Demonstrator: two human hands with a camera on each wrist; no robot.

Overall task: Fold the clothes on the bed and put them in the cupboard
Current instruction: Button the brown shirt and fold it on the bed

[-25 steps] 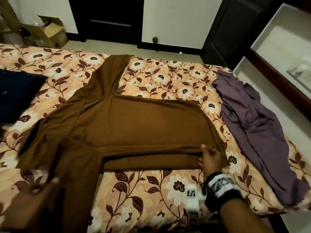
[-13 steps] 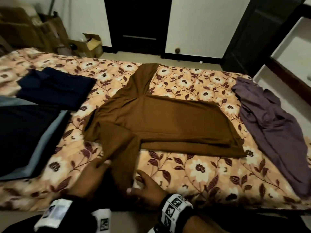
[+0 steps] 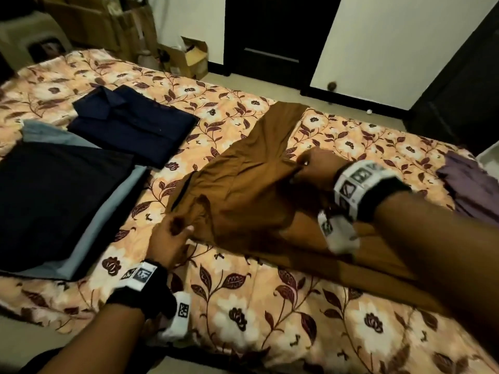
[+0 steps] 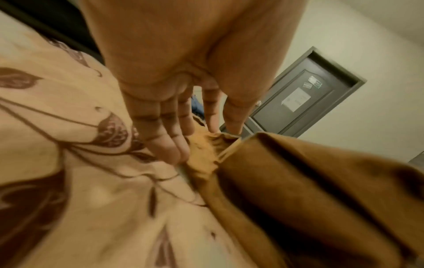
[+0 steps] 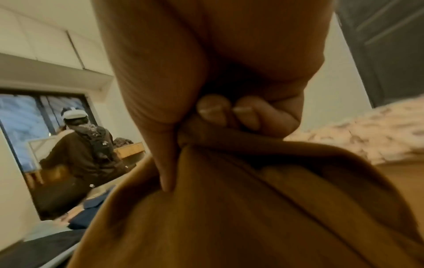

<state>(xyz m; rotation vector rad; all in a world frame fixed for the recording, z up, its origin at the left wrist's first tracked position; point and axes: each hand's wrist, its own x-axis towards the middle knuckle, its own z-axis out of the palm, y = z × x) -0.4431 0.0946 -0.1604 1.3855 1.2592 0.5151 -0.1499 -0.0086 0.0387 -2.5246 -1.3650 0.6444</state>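
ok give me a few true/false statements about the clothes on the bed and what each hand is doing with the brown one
1. The right hand pinches a bunch of the brown garment. True.
2. The left hand lies flat on the navy folded shirt. False: it holds the brown garment's near-left edge, apart from the shirt.
3. The purple garment lies unfolded at the right end of the bed. True.
4. The brown garment is already folded into a neat rectangle. False: a long part still stretches toward the far side of the bed.
5. The black and grey folded pile sits on the floor. False: it rests on the bed, left of the brown garment.
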